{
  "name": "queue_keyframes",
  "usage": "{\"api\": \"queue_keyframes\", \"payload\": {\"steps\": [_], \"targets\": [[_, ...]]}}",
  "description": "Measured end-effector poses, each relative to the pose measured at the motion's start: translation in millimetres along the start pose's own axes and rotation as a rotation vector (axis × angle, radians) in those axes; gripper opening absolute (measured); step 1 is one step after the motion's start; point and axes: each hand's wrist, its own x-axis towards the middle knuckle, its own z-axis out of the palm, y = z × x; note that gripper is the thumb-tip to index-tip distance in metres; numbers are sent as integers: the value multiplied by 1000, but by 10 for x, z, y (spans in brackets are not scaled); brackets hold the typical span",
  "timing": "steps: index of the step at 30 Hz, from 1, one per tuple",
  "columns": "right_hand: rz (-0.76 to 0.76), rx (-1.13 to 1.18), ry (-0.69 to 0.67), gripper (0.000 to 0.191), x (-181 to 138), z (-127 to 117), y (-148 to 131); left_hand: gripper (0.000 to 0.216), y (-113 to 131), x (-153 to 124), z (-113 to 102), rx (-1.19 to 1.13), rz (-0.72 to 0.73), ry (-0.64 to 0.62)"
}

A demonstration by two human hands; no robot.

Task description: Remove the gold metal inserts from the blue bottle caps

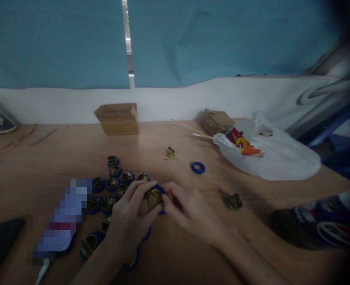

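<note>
My left hand closes its thumb and fingers around a brass-coloured metal fitting with a blue ring around it. From the other side, my right hand pinches the edge of the same piece; its fingertips are partly hidden. Several similar brass fittings in blue rings lie grouped on the table around and under my left hand. Beyond my hands, a loose blue ring lies flat. One brass fitting without a ring sits behind it to the left, and more bare brass pieces lie to the right.
A phone-like object, blurred out, lies on the left with a white cable. An open cardboard box stands at the wall. Further right are a folded brown packet, a white plastic bag and a dark drink bottle on its side.
</note>
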Motion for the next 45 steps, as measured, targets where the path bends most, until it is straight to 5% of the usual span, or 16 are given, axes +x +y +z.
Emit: {"api": "queue_keyframes", "payload": {"steps": [9, 21, 34, 40, 45], "targets": [[11, 92, 6, 14, 12, -10, 11, 39, -45, 6, -42, 2, 46, -13], [55, 318, -17, 32, 38, 0, 23, 35, -39, 19, -40, -176, -166, -81], [122, 457, -49, 26, 38, -11, 53, 31, 1, 33, -5, -119, -90, -71], [226, 428, 160, 32, 92, -88, 56, 23, 54, 64, -91, -224, -63, -207], [309, 16, 466, 31, 107, -245, 194, 27, 153, 8, -118, -247, 73, -414]]}}
